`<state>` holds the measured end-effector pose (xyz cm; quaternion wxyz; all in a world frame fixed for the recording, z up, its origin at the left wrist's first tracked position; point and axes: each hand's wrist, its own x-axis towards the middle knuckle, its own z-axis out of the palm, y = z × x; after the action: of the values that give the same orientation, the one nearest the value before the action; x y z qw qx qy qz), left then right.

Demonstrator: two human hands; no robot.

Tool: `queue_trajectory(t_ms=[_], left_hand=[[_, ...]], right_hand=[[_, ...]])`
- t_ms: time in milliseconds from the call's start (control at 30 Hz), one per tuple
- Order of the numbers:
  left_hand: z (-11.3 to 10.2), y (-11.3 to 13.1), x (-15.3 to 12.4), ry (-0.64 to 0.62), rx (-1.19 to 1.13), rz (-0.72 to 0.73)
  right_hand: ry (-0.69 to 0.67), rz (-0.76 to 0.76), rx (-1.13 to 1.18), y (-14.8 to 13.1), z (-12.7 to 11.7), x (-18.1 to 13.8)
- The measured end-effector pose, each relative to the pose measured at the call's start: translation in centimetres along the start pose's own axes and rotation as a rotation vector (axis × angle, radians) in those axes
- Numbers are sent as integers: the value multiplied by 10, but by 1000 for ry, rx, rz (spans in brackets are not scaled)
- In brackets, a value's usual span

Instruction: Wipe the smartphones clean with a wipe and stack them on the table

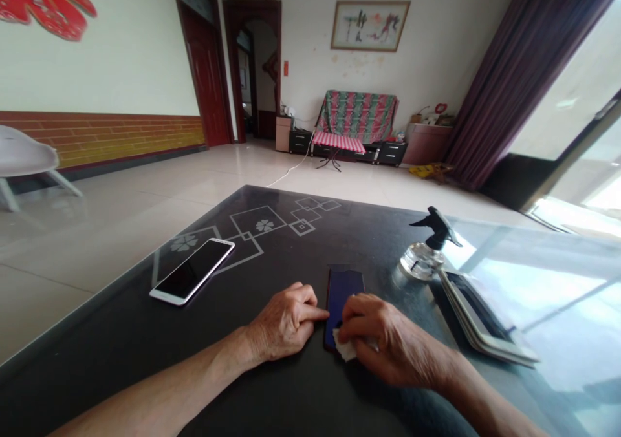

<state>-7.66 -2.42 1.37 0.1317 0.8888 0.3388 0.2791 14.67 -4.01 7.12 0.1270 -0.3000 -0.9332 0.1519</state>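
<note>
A dark blue phone [343,293] lies flat on the black glass table [272,385] in front of me. My left hand [286,324] rests beside its left edge, fingers curled, one finger touching the phone's side. My right hand [388,343] lies over the phone's near end with its fingers closed on a small white cloth [343,350] pressed against the screen. A white-edged phone [193,271] lies face up to the left, apart from both hands.
A small clear spray bottle [427,253] with a black trigger stands right of the blue phone. A stack of phones or tablets [478,320] lies at the right. Beyond the table are tiled floor, a white chair [24,159] and a covered sofa [356,117].
</note>
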Motion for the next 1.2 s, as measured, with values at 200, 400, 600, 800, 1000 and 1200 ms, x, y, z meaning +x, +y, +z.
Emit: queue_trajectory(t_ms=[200, 400, 600, 800, 1000, 1200], left_hand=[[0, 0, -1, -5, 6, 2], [2, -2, -2, -2, 5, -1], [2, -3, -1, 1, 6, -9], [1, 0, -1, 0, 16, -6], [2, 0, -1, 23, 7, 2], [5, -1, -2, 44, 16, 3]], right_hand=[[-16, 8, -17, -10, 1, 5], [-131, 164, 26, 3, -17, -8], [-168, 109, 44, 2, -18, -10], [-23, 148, -65, 24, -7, -5], [246, 239, -216, 60, 11, -1], [294, 290, -285, 65, 21, 2]])
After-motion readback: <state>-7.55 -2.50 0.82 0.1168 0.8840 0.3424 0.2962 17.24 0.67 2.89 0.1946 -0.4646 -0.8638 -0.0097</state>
